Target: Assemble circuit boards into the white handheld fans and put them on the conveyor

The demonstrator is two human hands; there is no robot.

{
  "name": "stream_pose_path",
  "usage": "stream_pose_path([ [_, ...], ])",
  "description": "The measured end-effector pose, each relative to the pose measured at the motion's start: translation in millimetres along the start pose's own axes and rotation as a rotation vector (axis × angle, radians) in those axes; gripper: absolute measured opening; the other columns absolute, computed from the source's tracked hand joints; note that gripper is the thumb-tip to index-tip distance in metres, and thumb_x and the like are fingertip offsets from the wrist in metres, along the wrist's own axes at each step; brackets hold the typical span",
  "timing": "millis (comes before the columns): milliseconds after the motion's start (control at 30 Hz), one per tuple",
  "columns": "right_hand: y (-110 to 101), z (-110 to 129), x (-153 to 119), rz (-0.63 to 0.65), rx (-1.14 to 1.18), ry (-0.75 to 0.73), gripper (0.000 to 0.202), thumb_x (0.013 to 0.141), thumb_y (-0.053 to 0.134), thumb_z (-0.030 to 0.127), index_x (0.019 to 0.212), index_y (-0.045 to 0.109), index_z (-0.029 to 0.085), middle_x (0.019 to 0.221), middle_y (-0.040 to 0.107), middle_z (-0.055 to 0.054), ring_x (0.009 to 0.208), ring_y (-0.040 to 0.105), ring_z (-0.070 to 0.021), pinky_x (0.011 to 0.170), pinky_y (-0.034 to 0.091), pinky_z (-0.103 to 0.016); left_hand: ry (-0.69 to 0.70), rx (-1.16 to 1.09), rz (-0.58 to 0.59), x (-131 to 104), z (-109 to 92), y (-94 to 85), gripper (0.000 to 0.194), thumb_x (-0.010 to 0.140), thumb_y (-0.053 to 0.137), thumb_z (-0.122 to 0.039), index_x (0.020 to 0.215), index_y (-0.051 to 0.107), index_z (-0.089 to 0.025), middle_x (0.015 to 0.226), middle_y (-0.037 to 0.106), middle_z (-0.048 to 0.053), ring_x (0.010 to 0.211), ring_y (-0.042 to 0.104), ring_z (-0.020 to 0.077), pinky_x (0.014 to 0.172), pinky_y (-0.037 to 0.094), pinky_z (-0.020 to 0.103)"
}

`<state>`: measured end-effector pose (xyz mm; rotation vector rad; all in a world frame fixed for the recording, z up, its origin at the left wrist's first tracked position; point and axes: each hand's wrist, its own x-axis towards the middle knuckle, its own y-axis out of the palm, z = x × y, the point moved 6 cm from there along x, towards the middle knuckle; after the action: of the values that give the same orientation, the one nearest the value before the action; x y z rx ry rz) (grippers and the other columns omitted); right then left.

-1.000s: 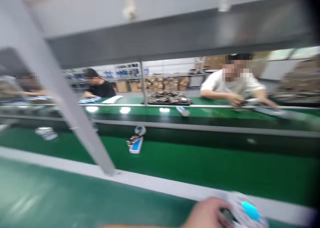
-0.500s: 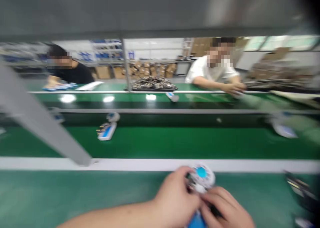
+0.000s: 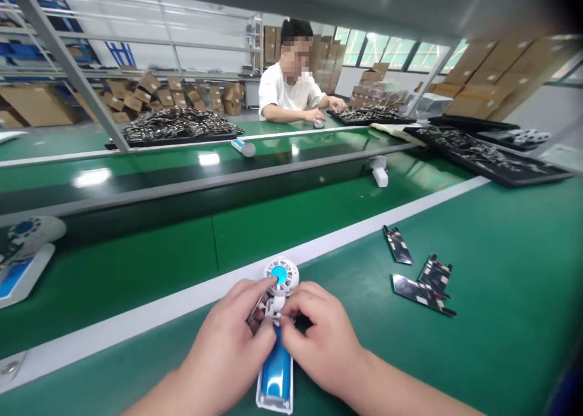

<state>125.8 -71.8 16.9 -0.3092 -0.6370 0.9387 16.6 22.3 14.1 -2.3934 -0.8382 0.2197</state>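
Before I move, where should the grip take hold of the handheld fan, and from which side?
Probably across the straight sides of its lower casing, coming from the near end: that end sticks out uncovered, while the left hand and right hand crowd the neck.

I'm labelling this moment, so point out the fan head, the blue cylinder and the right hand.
Fan head (image 3: 281, 274), head view: its blue centre.
Blue cylinder (image 3: 277, 366), head view: middle of its side.
Right hand (image 3: 327, 334), head view: back of the hand.

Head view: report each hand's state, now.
Left hand: closed, holding the white fan.
Right hand: closed on the same white fan, below its round head; exact grip hidden.
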Motion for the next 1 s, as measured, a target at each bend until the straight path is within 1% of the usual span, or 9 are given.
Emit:
stream_pose_path([
  [100, 0, 4, -1, -0.028, -0.033, 0.008, 0.013, 0.071, 0.057, 0.008, 0.065, 0.057, 0.020, 0.070, 0.064, -0.001, 0.069, 0.058, -0.0167, 0.064, 0.043, -0.028, 0.098, 0.157, -0.087, -3, -5, -4.2, 0.045, 0.081, 0.054, -0.015, 0.123, 0.066, -0.026, 0.107, 0.072, 0.003, 0.090, 0.071, 0.0180, 0.080, 0.059, 0.029],
  [167, 0, 7, -2, -0.051, -0.057, -0.008, 0.013, 0.072, 0.057, 0.009, 0.064, 0.056, 0.020, 0.069, 0.064, -0.001, 0.068, 0.058, -0.0165, 0.064, 0.042, -0.028, 0.151, 0.235, -0.144, -7, -9, -4.5, 0.035, 0.084, 0.055, -0.017, 0.114, 0.071, -0.027, 0.100, 0.076, 0.000, 0.086, 0.074, 0.0166, 0.077, 0.061, 0.026],
  [233, 0, 10, -4, -0.080, -0.083, -0.034, 0.014, 0.073, 0.056, 0.010, 0.063, 0.054, 0.019, 0.068, 0.063, -0.001, 0.067, 0.057, -0.0161, 0.064, 0.041, -0.028, 0.247, 0.316, -0.199, -11, -14, -3.4, 0.027, 0.087, 0.055, -0.020, 0.104, 0.074, -0.026, 0.094, 0.078, -0.001, 0.080, 0.075, 0.0158, 0.074, 0.062, 0.023],
  [367, -2, 11, -6, -0.121, -0.137, -0.055, 0.015, 0.071, 0.054, 0.010, 0.060, 0.051, 0.019, 0.063, 0.059, 0.000, 0.063, 0.055, -0.0151, 0.064, 0.039, -0.028, 0.449, 0.487, -0.278, -20, -24, 0.1, 0.024, 0.092, 0.051, -0.022, 0.101, 0.074, -0.020, 0.093, 0.079, 0.003, 0.077, 0.076, 0.0173, 0.072, 0.063, 0.024],
  [433, -2, 11, -7, -0.127, -0.147, -0.054, 0.015, 0.070, 0.053, 0.009, 0.060, 0.049, 0.019, 0.062, 0.058, 0.001, 0.063, 0.054, -0.0147, 0.064, 0.039, -0.028, 0.513, 0.554, -0.279, -23, -25, 2.2, 0.026, 0.094, 0.050, -0.022, 0.105, 0.072, -0.017, 0.097, 0.078, 0.005, 0.080, 0.076, 0.0187, 0.073, 0.063, 0.026],
  [600, -1, 14, -8, -0.134, -0.205, -0.117, 0.018, 0.073, 0.050, 0.009, 0.059, 0.048, 0.019, 0.062, 0.057, 0.000, 0.062, 0.051, -0.0154, 0.062, 0.037, -0.030, 0.522, 0.627, -0.204, -23, -21, 6.7, 0.026, 0.093, 0.051, -0.018, 0.114, 0.066, -0.015, 0.103, 0.077, 0.007, 0.086, 0.075, 0.0189, 0.082, 0.061, 0.026],
  [700, 0, 16, -10, -0.138, -0.248, -0.184, 0.018, 0.076, 0.049, 0.009, 0.060, 0.051, 0.019, 0.064, 0.057, -0.002, 0.064, 0.051, -0.0168, 0.064, 0.038, -0.032, 0.587, 0.650, -0.188, -26, -22, 8.8, 0.029, 0.094, 0.049, -0.015, 0.119, 0.062, -0.013, 0.105, 0.076, 0.008, 0.088, 0.074, 0.0192, 0.083, 0.061, 0.027],
  [867, -1, 19, -10, -0.172, -0.259, -0.261, 0.022, 0.080, 0.048, 0.008, 0.061, 0.054, 0.017, 0.062, 0.055, -0.002, 0.062, 0.050, -0.0166, 0.064, 0.038, -0.033, 0.669, 0.658, -0.160, -29, -23, 10.5, 0.038, 0.091, 0.044, -0.009, 0.127, 0.055, -0.010, 0.108, 0.074, 0.013, 0.091, 0.073, 0.0208, 0.079, 0.062, 0.028],
  [1000, -1, 21, -8, -0.169, -0.239, -0.316, 0.024, 0.082, 0.046, 0.008, 0.061, 0.055, 0.016, 0.062, 0.055, -0.003, 0.061, 0.048, -0.0166, 0.062, 0.038, -0.034, 0.652, 0.631, -0.165, -27, -25, 10.3, 0.038, 0.088, 0.041, -0.006, 0.122, 0.056, -0.011, 0.098, 0.076, 0.011, 0.079, 0.074, 0.0184, 0.068, 0.062, 0.025],
])
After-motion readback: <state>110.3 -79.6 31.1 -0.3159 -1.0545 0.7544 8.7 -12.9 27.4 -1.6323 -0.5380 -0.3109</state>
